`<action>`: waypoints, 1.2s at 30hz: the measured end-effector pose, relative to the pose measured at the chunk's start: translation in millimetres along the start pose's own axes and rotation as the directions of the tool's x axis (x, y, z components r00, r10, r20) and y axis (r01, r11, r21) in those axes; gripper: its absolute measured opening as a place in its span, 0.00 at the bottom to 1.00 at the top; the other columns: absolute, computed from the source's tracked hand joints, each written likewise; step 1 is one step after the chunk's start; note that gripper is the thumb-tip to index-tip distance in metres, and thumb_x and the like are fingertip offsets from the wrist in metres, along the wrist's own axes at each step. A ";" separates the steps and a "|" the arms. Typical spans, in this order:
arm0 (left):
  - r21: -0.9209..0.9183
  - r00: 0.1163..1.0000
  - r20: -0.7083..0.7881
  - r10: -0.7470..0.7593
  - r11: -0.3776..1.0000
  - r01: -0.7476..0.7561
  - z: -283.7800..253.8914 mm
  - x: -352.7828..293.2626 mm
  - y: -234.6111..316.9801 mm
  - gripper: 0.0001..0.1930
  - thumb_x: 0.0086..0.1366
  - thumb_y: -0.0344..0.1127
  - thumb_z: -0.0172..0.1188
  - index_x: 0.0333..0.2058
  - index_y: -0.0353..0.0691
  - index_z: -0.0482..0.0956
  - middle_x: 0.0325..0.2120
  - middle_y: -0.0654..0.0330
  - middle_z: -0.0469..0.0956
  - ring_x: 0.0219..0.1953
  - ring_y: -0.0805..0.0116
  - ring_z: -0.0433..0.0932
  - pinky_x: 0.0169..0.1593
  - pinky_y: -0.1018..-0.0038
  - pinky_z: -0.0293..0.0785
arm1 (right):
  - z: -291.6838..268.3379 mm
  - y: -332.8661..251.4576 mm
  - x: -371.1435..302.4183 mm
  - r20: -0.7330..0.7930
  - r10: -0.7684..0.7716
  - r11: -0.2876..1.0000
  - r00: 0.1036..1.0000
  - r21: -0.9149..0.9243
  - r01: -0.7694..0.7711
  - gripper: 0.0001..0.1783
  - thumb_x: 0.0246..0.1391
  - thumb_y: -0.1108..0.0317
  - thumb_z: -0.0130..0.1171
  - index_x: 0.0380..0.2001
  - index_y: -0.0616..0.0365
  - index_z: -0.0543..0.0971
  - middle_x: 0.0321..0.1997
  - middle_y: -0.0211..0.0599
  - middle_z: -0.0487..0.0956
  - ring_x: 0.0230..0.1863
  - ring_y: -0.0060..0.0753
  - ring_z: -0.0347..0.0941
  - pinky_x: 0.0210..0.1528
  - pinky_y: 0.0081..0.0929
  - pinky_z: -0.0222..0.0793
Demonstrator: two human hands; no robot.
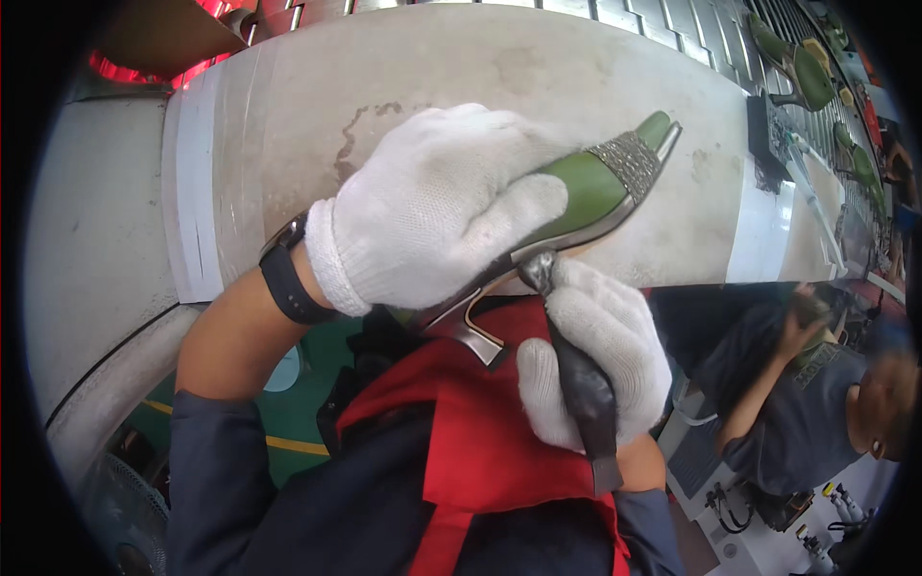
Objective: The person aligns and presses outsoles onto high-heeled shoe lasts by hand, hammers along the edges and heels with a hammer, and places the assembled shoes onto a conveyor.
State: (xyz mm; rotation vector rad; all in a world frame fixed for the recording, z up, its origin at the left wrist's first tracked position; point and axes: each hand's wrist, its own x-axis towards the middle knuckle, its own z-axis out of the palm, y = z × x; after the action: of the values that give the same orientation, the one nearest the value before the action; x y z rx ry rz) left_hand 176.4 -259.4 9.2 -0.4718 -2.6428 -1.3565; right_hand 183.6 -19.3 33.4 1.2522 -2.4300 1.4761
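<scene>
A white knitted glove covers my left hand [423, 197], which is closed over a green high-heeled shoe [588, 187]. Turned on its side, the shoe points its toe to the far right. It has a glittery band near the toe, and its metallic heel [469, 336] hangs over the near table edge. My right hand [619, 346], also gloved, grips a dark, worn hand tool [581, 384] whose exact kind I cannot tell. The tool's knobbed end meets or nearly meets the sole edge at the shoe's middle. The glove hides part of the shoe's upper.
Beneath the shoe is a stained beige worktable [317, 91] with taped ends. Metal conveyor slats [634, 14] run behind it. Other green shoes [807, 72] stand at the far right. A co-worker [807, 403] sits at the right, holding something green.
</scene>
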 end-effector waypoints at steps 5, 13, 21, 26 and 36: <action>-0.001 1.000 -0.015 -0.024 1.000 0.024 3.7 -1.2 0.8 0.20 0.74 0.34 0.59 0.60 0.31 0.82 0.48 0.44 0.86 0.50 0.43 0.84 0.57 0.55 0.77 | 2.9 -4.5 11.7 0.050 0.098 0.978 0.994 0.182 -0.106 0.23 0.43 0.78 0.77 0.46 0.64 0.84 0.45 0.54 0.88 0.45 0.57 0.88 0.50 0.42 0.83; 0.011 1.000 -0.019 -0.006 1.000 0.006 2.1 3.1 3.3 0.22 0.76 0.37 0.58 0.61 0.29 0.81 0.48 0.41 0.85 0.52 0.42 0.84 0.58 0.56 0.77 | 5.1 3.8 14.4 0.073 0.001 0.978 0.997 0.206 -0.016 0.21 0.44 0.79 0.76 0.45 0.59 0.86 0.45 0.48 0.88 0.42 0.51 0.87 0.47 0.39 0.84; 0.012 0.977 0.135 -0.164 0.986 0.164 6.1 37.0 30.5 0.45 0.53 0.51 0.80 0.65 0.31 0.75 0.44 0.41 0.86 0.47 0.41 0.87 0.53 0.57 0.81 | -59.0 15.2 15.9 -0.008 0.359 0.777 0.933 0.557 -0.294 0.17 0.66 0.83 0.62 0.57 0.71 0.80 0.56 0.54 0.88 0.56 0.39 0.87 0.63 0.37 0.81; 0.155 0.969 0.104 -0.223 0.966 0.206 17.1 44.8 34.0 0.35 0.55 0.48 0.79 0.57 0.34 0.80 0.38 0.42 0.86 0.43 0.37 0.86 0.49 0.53 0.82 | -67.0 10.7 25.1 -0.372 0.409 0.833 0.833 0.525 -0.174 0.22 0.65 0.70 0.63 0.57 0.75 0.77 0.58 0.59 0.85 0.57 0.50 0.87 0.64 0.43 0.81; 0.161 0.984 0.071 -0.163 0.976 0.149 22.2 40.9 27.6 0.29 0.56 0.43 0.77 0.55 0.38 0.80 0.37 0.44 0.86 0.41 0.40 0.87 0.47 0.53 0.83 | -58.6 32.5 41.9 -0.087 0.200 0.978 0.976 0.083 -0.193 0.14 0.62 0.78 0.71 0.50 0.67 0.86 0.51 0.44 0.89 0.51 0.33 0.88 0.56 0.30 0.83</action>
State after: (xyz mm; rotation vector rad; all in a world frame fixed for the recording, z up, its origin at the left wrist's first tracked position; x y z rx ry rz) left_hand 147.6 -217.6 27.9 -0.3137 -2.8808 -1.1800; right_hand 113.5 6.6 59.0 0.9505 -2.5196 1.6470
